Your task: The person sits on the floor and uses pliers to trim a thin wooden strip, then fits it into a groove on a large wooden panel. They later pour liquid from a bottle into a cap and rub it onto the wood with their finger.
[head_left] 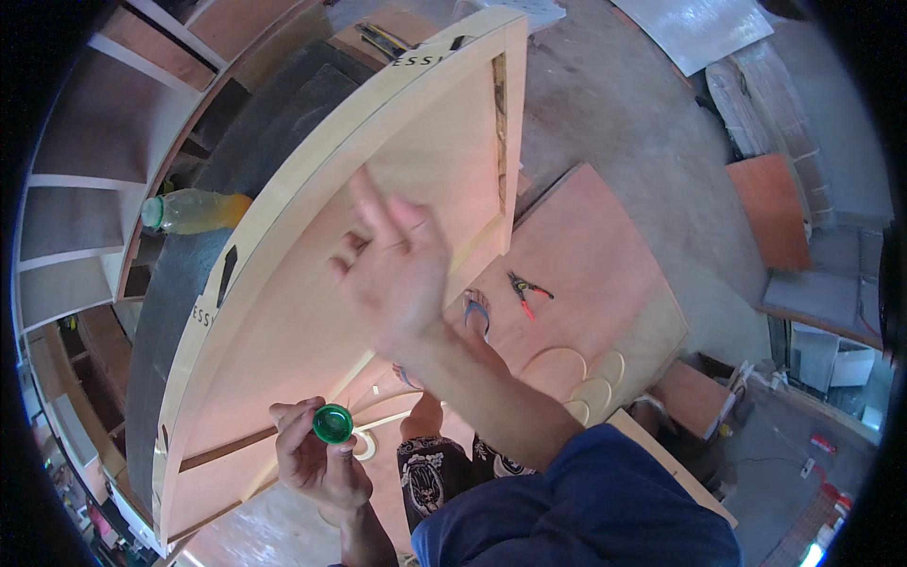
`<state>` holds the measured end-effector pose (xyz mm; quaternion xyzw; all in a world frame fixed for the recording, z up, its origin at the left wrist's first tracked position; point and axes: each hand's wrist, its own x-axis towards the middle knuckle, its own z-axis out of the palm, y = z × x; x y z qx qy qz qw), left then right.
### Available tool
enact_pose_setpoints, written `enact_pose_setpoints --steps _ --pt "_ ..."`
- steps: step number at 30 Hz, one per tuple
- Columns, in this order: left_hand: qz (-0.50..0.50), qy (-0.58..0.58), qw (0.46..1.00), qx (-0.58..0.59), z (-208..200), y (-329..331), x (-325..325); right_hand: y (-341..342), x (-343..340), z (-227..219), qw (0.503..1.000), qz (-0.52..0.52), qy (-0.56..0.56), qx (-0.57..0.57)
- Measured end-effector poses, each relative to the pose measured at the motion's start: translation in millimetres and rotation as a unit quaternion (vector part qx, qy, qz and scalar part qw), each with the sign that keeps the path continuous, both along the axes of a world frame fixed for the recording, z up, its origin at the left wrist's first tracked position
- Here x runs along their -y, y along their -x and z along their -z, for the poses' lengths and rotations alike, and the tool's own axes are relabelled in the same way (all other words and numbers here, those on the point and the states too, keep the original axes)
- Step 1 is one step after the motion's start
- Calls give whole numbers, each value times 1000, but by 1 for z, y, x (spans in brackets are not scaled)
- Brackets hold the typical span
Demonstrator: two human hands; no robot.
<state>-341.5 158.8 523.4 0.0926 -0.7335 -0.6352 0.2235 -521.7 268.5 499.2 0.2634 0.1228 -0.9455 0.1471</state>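
Note:
My left hand [319,463] pinches a small round green bottle cap [333,424] between its fingers, hollow side up, with a glossy inside. My right hand [397,255] is blurred; its index finger stretches toward the rim of a large pale wooden panel [312,312], and nothing shows in it. I cannot tell whether the fingertip touches the wood. The panel stands on edge, framed along its border, with curved strip edging and dark printed marks. My left hand is close in front of the panel's lower inside.
A plastic bottle [198,212] of yellowish liquid lies behind the panel on dark boards. Pliers with red handles [527,295] rest on a plywood sheet [605,255] by my feet. Several pale wood-coloured rings [593,391] lie nearby. Shelving [94,123] stands at the left, stacked sheets at the right.

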Motion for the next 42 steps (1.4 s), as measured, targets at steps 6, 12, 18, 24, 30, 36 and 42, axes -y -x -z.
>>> enact_pose_setpoints --steps 6,12,18,24,30,36,42 --pt "3 -15 998 -58 -1 1 3 -17 6 -10 997 -77 -10 -6" --pt "-23 -104 991 -81 -20 17 14 34 -48 -26 996 -77 -45 18" --pt "-92 -83 988 -87 -36 38 21 102 -132 -26 999 -5 -30 32" --pt "-26 -114 987 -112 -46 67 8 88 -92 -5 988 74 -115 -76" --pt "42 -30 997 -58 -63 92 -16 25 -24 26 884 38 -392 -254" --pt "102 -110 988 -18 -75 117 -31 -52 -14 41 905 -114 -277 -301" --pt "94 -172 980 -35 -76 129 -35 0 -63 86 781 163 -507 -327"
